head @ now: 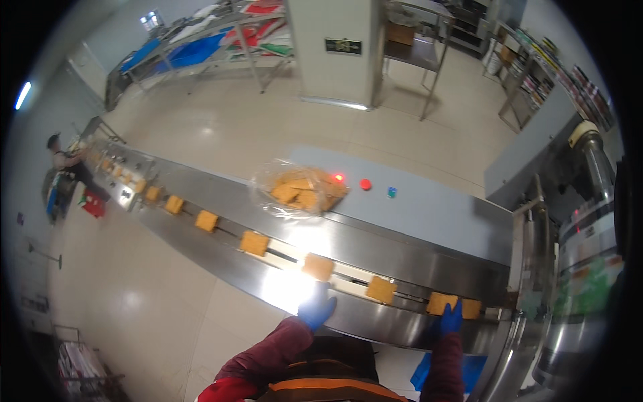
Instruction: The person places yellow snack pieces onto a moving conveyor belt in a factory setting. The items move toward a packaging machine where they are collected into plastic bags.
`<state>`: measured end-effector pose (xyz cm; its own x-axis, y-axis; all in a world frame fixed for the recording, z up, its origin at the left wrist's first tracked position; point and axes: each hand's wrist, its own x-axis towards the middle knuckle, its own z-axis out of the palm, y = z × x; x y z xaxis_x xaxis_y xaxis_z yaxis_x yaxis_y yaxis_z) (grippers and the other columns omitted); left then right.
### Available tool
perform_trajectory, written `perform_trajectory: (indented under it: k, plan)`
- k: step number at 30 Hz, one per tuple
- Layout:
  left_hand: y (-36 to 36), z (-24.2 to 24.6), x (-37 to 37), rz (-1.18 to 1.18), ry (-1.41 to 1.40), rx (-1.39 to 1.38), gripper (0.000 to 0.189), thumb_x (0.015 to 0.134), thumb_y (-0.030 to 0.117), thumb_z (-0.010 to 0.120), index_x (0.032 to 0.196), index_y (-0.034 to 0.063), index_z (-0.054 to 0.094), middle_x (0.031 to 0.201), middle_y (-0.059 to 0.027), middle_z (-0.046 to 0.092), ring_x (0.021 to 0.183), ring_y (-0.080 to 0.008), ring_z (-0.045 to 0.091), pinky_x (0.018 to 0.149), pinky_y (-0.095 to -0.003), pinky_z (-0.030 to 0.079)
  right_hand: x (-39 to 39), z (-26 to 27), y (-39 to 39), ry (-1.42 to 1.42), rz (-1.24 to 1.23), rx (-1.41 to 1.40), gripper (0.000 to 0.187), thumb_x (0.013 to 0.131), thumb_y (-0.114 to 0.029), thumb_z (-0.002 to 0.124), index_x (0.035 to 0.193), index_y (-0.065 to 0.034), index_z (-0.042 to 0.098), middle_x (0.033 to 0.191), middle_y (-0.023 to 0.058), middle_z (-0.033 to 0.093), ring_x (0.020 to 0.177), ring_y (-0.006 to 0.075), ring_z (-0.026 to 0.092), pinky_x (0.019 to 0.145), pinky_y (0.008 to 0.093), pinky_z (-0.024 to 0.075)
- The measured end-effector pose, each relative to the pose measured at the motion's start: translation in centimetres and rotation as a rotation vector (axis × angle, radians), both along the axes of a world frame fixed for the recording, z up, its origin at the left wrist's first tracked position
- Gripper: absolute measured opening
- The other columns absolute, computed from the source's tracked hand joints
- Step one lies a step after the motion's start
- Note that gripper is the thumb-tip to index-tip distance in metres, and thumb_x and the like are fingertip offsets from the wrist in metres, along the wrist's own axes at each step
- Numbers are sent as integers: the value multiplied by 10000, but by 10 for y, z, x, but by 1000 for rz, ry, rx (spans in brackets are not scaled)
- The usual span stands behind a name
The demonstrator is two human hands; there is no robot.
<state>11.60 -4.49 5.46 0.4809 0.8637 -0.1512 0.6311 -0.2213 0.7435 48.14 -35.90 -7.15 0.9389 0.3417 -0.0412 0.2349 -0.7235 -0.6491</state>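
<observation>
Square orange-brown food pieces lie in a row along the channel of a stainless steel conveyor (221,271). My left hand (316,307), in a blue glove, is at the conveyor's near edge, just below one square piece (318,267); its fingers are apart and hold nothing that I can see. My right hand (452,317), also blue-gloved, has its fingertips on a square piece (441,304) that lies against another piece (471,309) at the right. Between my hands lies one more piece (381,290). Beyond the channel, a clear plastic bag (296,188) holds a heap of similar pieces.
At the right stands a packaging machine with a large roll of printed film (585,281). A red button (365,184) and a lit red lamp (339,177) sit on the grey panel. A co-worker (65,158) stands at the conveyor's far left end. A blue item (474,373) lies below the conveyor.
</observation>
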Motion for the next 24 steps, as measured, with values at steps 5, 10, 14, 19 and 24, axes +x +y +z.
perform_trajectory:
  k: [5,10,14,19,24]
  plan:
    - [15,-2,-48,-10,380,0,544,896,406,621,1346,105,568,1034,-147,716,974,-328,676,912,-425,523,-8,16,1,-467,121,-249,538,912,-238,674,1371,0,526,1312,269,586,1233,445,543,1069,494,417]
    - [26,-10,-65,-81,470,-145,551,900,435,594,1353,121,568,1193,-152,674,1112,-324,634,986,-425,486,-67,64,50,-216,376,-204,533,927,-306,664,1334,20,556,1289,280,600,1213,456,557,1059,503,426]
    - [27,-3,-57,-132,531,-139,489,912,417,583,1295,114,606,1168,-151,679,1127,-310,631,981,-423,487,-89,51,83,-122,140,-326,759,884,-446,710,1469,-39,448,1335,328,558,1223,473,550,1043,518,438]
    - [39,0,-47,-220,528,66,353,784,348,632,884,29,743,853,-219,709,861,-348,697,837,-442,546,-34,7,70,185,19,33,610,788,-260,807,1270,24,567,1192,230,637,1127,354,618,969,438,485]
    - [41,-10,-51,-243,428,159,283,712,264,640,838,35,747,883,-230,703,854,-409,681,816,-482,566,5,34,41,361,-22,297,154,819,-42,758,935,-37,657,824,3,614,761,96,570,674,291,488]
